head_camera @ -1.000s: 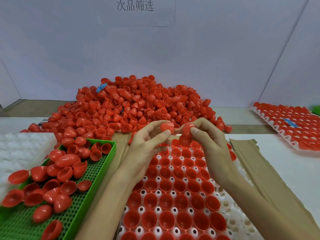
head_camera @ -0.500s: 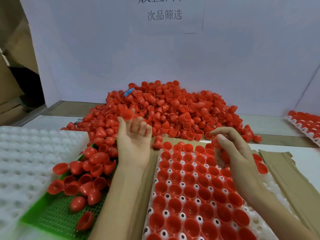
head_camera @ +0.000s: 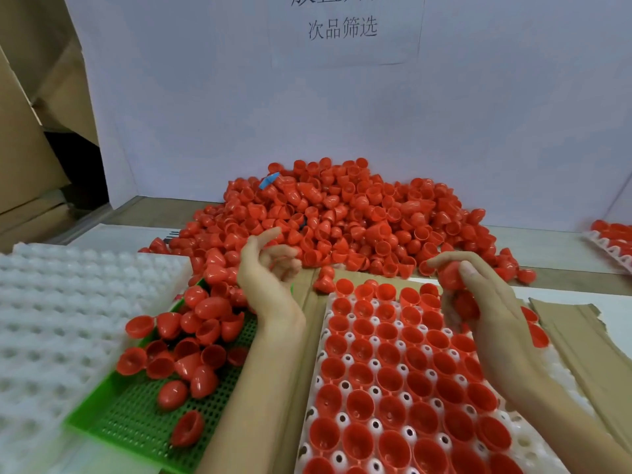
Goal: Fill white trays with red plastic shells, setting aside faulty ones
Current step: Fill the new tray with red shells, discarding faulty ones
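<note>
Right hand (head_camera: 485, 313): fingers clasped red plastic half-egg shells (head_camera: 450, 277).
Left hand (head_camera: 270, 282): fingers loosely curled, blurred; grasp unclear.
White moulded tray (head_camera: 564, 378): free cells directly beneath and outward of right fingers; right hand nearer.

Huge heap of red plastic shells (head_camera: 342, 213) blocks the back; brown cardboard flap (head_camera: 581, 340) on the right lies bare.

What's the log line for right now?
left hand: blurred near green tray, grip unclear | right hand: holds red shells over white tray

Wall sign (head_camera: 343, 29) reads 次品筛选; upper line seems cropped.
</note>
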